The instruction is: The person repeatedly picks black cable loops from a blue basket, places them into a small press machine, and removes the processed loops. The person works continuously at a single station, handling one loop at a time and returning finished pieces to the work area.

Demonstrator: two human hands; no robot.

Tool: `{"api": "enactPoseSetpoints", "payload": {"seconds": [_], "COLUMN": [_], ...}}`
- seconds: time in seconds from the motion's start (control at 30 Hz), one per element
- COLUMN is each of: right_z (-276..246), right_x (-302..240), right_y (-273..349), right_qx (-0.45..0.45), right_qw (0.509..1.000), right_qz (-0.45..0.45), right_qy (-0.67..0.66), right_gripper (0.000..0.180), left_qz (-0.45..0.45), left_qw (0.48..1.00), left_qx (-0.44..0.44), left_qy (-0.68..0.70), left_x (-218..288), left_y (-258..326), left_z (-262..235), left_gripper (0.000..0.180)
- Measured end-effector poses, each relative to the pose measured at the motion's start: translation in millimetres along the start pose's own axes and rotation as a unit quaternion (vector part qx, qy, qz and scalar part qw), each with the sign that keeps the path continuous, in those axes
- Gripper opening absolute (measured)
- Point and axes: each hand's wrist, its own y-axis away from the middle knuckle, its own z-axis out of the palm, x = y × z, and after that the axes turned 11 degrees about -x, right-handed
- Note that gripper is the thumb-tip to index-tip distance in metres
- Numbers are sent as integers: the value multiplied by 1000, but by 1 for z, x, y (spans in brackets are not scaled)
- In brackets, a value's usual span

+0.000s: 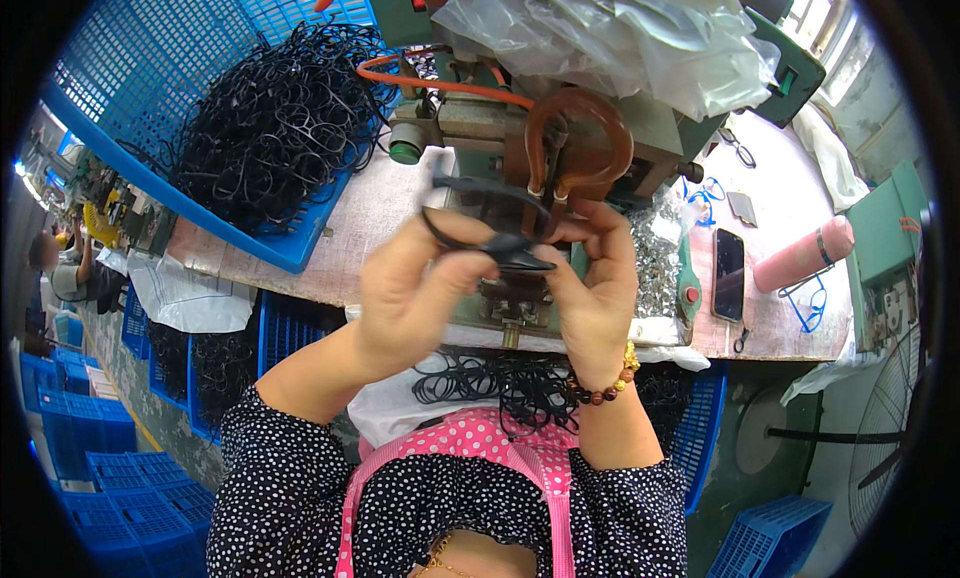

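Observation:
A black eyeglass frame, partly smeared by motion, is held up between my hands in front of the machine. My left hand pinches it from the left with thumb and fingers. From the other side, my right hand grips its right part, and a beaded bracelet circles that wrist. Just beyond the frame stands the machine's head, with a thick brown tube loop above a metal fixture. My fingers hide part of the frame, so its exact shape is unclear.
A blue basket heaped with black frames stands at left. More frames lie near my lap. On the right are a phone, a pink bottle, blue glasses and a fan. Plastic sheeting covers the machine's top.

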Motion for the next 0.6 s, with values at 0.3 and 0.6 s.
{"api": "enactPoseSetpoints", "payload": {"seconds": [0.3,0.6], "right_z": [-47,-117], "right_x": [-16,34], "right_y": [17,52], "right_qx": [109,246], "right_qw": [990,924], "right_qz": [-35,69], "right_qy": [86,284], "right_gripper": [33,21], "left_qz": [-15,78], "left_qw": [990,977], "left_qx": [-54,-39], "left_qy": [-127,-196], "left_x": [-12,-23], "left_y": [-24,-18], "left_z": [15,17], "left_gripper": [11,17]}}
